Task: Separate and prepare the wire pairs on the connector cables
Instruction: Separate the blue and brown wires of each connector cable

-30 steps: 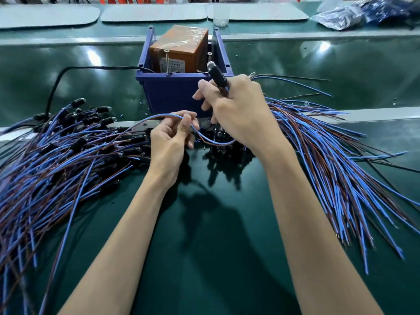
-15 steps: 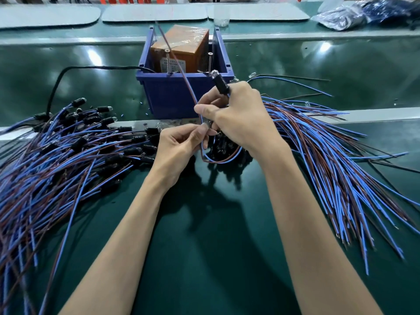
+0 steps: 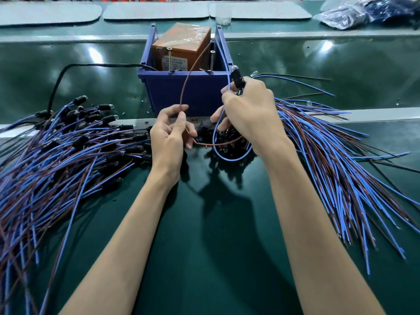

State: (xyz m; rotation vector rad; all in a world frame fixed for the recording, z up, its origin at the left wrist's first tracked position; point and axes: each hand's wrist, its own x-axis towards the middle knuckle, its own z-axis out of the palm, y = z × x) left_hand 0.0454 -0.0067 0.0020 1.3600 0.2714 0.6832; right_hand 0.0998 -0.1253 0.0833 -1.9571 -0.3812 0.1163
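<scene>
**Separating one wire pair.** We see the right hand gripping a black connector upright just in front of the blue bin, with its blue wire looping below the fingers. The left hand pinches the brown wire between thumb and forefinger, drawn apart from the blue one. The bin holds a taped orange-brown box. Two screws stand at its front rim. Cable piles lie at left and right on the green table.
</scene>
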